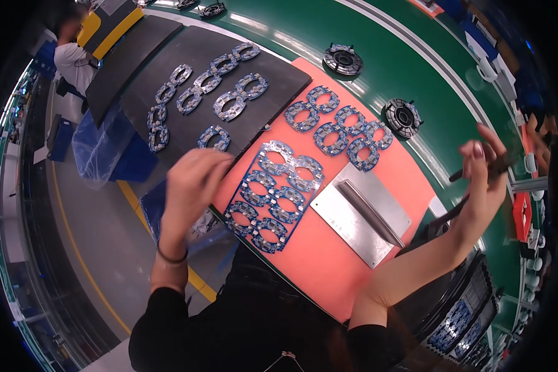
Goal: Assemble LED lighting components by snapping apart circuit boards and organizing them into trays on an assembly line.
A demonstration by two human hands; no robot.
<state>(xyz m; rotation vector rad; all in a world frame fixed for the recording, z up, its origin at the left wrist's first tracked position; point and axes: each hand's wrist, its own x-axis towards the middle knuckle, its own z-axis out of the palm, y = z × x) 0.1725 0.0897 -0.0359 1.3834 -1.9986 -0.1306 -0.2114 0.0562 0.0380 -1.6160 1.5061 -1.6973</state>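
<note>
Two hands work above an orange mat covered with blue ring-shaped circuit boards.

The left hand (pixel 195 177) has its fingers pinched together at the left edge of the desk (pixel 378 68), touching the upper left corner of the blue panel of joined ring-shaped circuit boards (pixel 274 195) that lies flat on the orange mat (pixel 328 260). The right hand (pixel 485 177) is raised over the desk's right edge, fingers closed around a thin dark strip-like tool (pixel 477 170). Just right of the panel sits a flat silver metal plate with a dark bar (pixel 361 214). Separated blue ring pairs (pixel 341 127) lie toward the mat's far edge, more on the black mat (pixel 167 46) beyond.
</note>
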